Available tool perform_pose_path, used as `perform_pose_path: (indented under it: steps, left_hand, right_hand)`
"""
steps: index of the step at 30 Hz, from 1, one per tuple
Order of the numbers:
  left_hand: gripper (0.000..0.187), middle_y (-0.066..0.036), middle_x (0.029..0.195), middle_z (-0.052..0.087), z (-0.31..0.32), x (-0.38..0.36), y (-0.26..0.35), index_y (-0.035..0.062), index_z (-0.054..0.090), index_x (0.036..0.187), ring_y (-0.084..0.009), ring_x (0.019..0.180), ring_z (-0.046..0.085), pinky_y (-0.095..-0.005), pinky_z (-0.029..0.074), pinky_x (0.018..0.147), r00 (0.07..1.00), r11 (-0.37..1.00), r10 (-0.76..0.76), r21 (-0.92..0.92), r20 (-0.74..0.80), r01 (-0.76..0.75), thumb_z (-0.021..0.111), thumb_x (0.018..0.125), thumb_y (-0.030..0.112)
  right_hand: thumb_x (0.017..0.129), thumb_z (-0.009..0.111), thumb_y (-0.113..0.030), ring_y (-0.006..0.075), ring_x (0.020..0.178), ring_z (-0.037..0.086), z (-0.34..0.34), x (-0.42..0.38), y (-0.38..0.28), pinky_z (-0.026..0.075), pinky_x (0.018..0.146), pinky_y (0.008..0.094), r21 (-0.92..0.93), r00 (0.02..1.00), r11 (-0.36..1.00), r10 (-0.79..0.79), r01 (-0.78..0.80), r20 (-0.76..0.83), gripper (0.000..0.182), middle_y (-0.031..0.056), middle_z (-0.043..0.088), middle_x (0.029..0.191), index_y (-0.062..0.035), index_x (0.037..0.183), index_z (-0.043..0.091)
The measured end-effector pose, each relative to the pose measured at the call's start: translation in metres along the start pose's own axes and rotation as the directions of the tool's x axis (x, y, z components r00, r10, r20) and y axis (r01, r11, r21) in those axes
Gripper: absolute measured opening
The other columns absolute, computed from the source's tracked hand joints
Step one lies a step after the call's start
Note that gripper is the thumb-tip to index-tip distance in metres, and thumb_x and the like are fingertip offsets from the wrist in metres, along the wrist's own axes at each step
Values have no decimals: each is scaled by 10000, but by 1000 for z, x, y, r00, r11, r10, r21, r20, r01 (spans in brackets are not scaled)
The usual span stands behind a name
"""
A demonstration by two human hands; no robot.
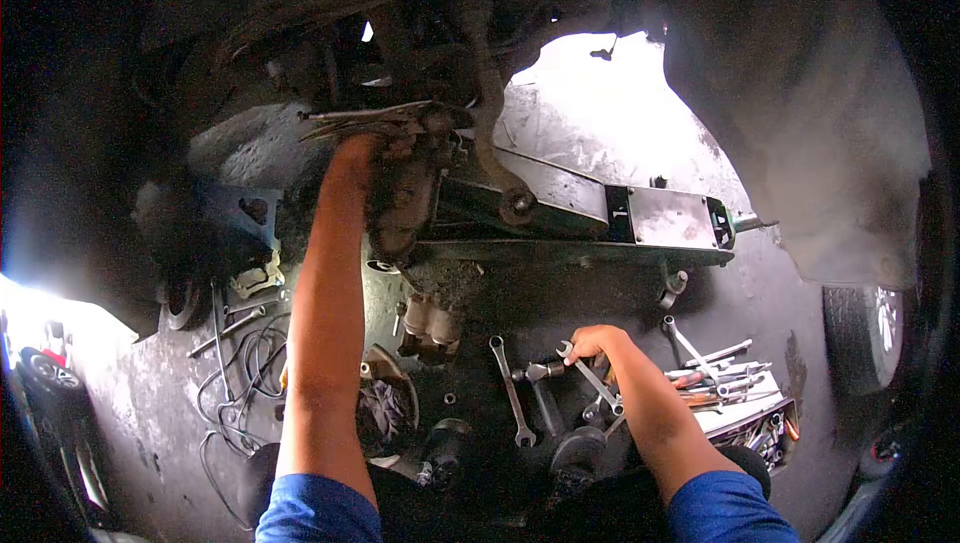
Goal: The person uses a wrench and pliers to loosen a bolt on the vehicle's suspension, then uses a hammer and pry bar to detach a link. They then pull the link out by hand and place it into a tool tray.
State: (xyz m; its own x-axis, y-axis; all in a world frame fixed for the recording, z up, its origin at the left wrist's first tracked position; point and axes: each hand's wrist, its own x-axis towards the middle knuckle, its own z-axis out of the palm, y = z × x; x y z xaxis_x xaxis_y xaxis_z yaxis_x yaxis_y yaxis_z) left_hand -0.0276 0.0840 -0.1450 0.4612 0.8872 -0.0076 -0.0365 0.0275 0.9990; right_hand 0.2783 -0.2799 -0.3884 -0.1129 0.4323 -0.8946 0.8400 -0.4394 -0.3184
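My left hand point(362, 148) reaches up among the dark suspension parts point(405, 198) under the vehicle. Its fingers are lost in shadow, so I cannot see what they grip or touch. Low on the right, my right hand point(592, 341) is closed around the upper, open-jawed end of a combination wrench point(596, 380), which slants down to the right. Just left of that hand lies a hammer-like metal tool point(542, 373) with its handle pointing down. Another combination wrench point(512, 393) lies further left on the floor.
A floor jack point(590, 193) stretches across the middle beneath the vehicle. At right, a tool tray point(755, 415) holds several wrenches and other tools. A black cable point(235, 383) coils at left, near a long bar point(228, 331). A wheel point(875, 338) stands at far right.
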Motion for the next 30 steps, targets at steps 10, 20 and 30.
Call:
perform_pose_path:
  steps: [10,20,30]
  left_hand:
    - [97,-63,759,638,-14,30,-27,52,656,871,-172,582,557,-288,409,491,996,995,-17,-101,82,25,654,832,141]
    - [116,-56,823,650,-10,22,-15,64,666,910,-170,662,578,-302,438,553,999,998,16,57,28,-18,651,866,170]
    - [135,-48,887,662,-5,14,-9,76,676,949,-168,743,600,-315,468,615,999,982,40,186,14,-42,648,901,200]
  right_hand:
    - [893,711,-370,313,1151,602,7,19,15,577,880,458,80,997,997,4,-11,79,493,130,630,1281,-76,1280,633]
    - [895,707,-376,290,1036,658,12,23,16,590,827,417,27,1000,1000,9,-9,16,499,127,666,1190,-45,1262,629]
    - [839,739,-407,308,969,685,12,14,12,575,772,425,102,999,995,12,-9,-30,488,156,697,1154,-28,1143,694]
